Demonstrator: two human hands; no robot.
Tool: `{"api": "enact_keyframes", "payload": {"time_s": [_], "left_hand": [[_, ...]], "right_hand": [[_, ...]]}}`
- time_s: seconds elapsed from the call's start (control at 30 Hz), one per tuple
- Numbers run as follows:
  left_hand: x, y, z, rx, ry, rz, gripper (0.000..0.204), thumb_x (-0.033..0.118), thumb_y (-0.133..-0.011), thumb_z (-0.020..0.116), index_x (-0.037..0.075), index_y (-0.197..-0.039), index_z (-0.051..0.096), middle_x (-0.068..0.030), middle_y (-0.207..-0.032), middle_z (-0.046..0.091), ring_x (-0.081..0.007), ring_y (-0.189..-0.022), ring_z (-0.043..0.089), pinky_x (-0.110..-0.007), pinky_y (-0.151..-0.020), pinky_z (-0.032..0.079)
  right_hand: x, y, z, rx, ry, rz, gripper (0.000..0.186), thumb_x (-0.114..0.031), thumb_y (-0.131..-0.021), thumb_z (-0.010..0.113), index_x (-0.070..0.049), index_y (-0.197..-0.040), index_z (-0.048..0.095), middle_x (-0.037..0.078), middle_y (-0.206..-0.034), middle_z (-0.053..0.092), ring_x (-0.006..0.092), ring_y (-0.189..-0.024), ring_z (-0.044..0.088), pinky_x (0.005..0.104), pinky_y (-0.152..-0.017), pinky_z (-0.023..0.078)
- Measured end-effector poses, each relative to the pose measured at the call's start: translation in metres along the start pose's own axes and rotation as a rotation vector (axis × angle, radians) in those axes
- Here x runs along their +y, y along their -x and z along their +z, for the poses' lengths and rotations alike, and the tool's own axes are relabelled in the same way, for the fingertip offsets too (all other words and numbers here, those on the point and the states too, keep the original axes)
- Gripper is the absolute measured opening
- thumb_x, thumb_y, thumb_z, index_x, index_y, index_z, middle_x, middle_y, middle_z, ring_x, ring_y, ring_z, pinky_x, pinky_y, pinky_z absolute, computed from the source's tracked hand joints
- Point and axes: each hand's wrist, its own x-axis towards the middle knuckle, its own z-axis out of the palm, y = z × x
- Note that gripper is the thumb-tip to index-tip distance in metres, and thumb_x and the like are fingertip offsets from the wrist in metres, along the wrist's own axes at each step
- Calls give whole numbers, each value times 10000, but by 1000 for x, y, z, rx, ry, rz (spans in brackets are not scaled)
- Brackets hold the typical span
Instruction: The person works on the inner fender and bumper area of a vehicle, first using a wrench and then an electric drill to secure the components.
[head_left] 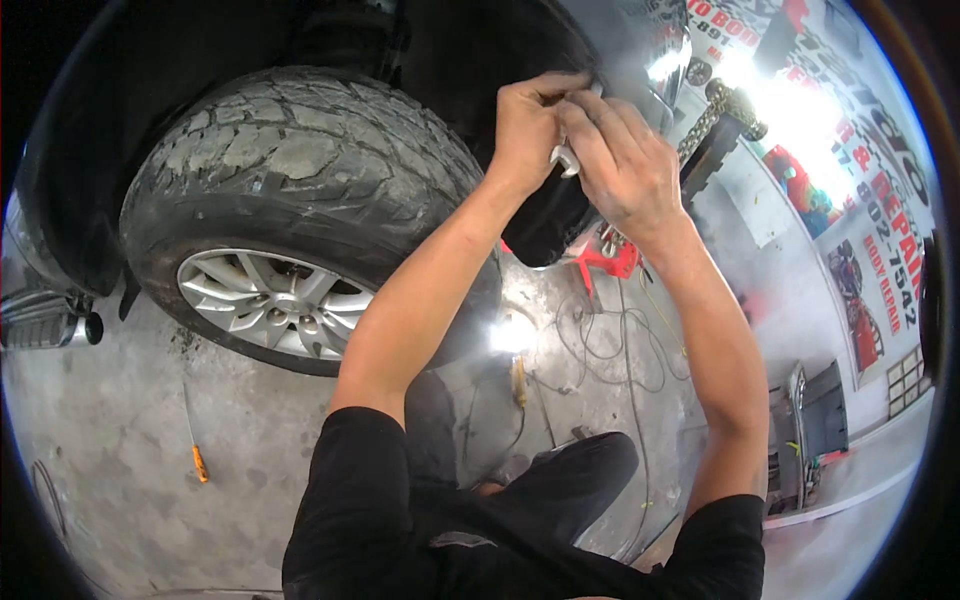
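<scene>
Both my hands are raised close together at the black wheel-arch edge (545, 215) of a vehicle, right of the tire. My left hand (528, 135) is closed, its fingertips up against the dark panel, and what they pinch is hidden. My right hand (628, 165) is closed around a silver open-end wrench (566, 161); one jaw shows below its fingers, the rest is covered. Left of my forearms stands the large, worn tire (300, 150) on a silver alloy wheel (275, 300).
On the concrete floor lie an orange-handled screwdriver (199, 463), a lit work lamp (519, 380) and loose cables (628, 350). Behind my hands is a red stand or tool (612, 262). Tools sit on a shelf (800, 440) by the right wall, under printed banners (875, 290).
</scene>
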Motion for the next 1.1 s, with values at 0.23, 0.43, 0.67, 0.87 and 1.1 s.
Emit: {"api": "enact_keyframes", "payload": {"time_s": [0.23,0.43,0.67,0.87,1.1], "left_hand": [[-47,7,-35,91,-540,320,91,3,-959,634,-7,-1003,713,-75,-967,730,-134,-846,692,-292,-731,567],[-36,3,2,28,-286,258,195,90,-992,649,65,-1178,595,-30,-1097,681,-137,-1009,670,-326,-838,561],[-48,-4,-15,-136,-79,26,361,158,-1028,623,62,-1349,486,-38,-1271,589,-128,-1165,597,-338,-954,523],[-43,-1,-16,-128,616,-260,448,226,-1027,648,83,-1397,441,-40,-1290,556,-136,-1175,580,-343,-964,514],[-28,4,-12,-57,660,-249,381,243,-993,710,80,-1295,546,-34,-1213,631,-162,-1119,622,-376,-971,516]], "right_hand": [[-26,-37,23,-19,9,11,308,-134,-751,688,-10,-1030,647,104,-944,682,240,-869,683,318,-713,593],[-9,-69,37,-229,160,182,166,-113,-754,698,-17,-890,697,104,-741,718,248,-759,734,357,-571,595],[-1,-93,62,-422,98,198,139,-108,-790,670,-22,-879,732,133,-763,737,291,-720,756,376,-574,581],[8,-102,81,-646,129,187,109,-126,-820,685,-142,-830,792,83,-823,763,260,-847,764,374,-712,604],[10,-102,86,-608,81,171,106,-126,-823,688,-113,-837,793,82,-825,763,262,-840,763,377,-720,604]]}}
